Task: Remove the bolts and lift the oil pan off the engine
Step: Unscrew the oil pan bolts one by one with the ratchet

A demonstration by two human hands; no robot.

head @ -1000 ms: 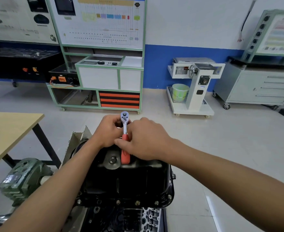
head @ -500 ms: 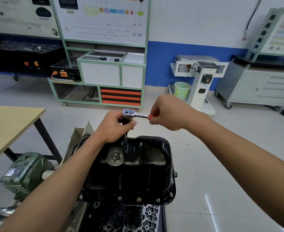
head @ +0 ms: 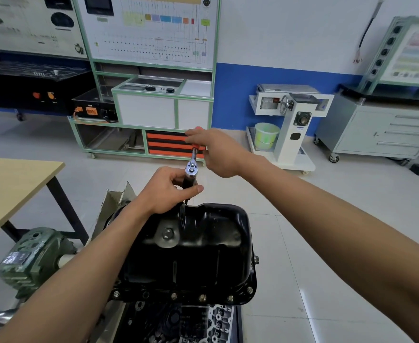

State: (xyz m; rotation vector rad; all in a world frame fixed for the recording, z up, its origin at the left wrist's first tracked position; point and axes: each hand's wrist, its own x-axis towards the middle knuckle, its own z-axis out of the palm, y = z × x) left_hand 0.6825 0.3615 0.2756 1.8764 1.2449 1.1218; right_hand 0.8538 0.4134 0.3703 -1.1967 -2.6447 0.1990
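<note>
**Ratcheting a bolt at the pan's far rim**

We are working a bolt at the far rim of the glossy black stamped-steel oil pan (head: 203, 243), which is sitting on the engine (head: 178, 320) at lower centre of the frame. Our right hand (head: 219, 152) is wrapping its fingers round the orange grip of the chrome ratchet wrench (head: 191, 167). Our left hand (head: 164, 189) is pinching the dark extension bar (head: 190, 181) just under the ratchet head, thumb and fingers closed on it.

The wrench's long axis is pointing up-frame, tilting slightly right, away from the pan. The bar is dropping down-frame behind the pan's rim, so that bolt is hidden; the left hand is nearer it.

Small silver flange bolts (head: 202, 297) are sitting seated along the pan's bottom edge. Wall charts at upper left are too blurred to read, and no brand is showing on the tool.
</note>
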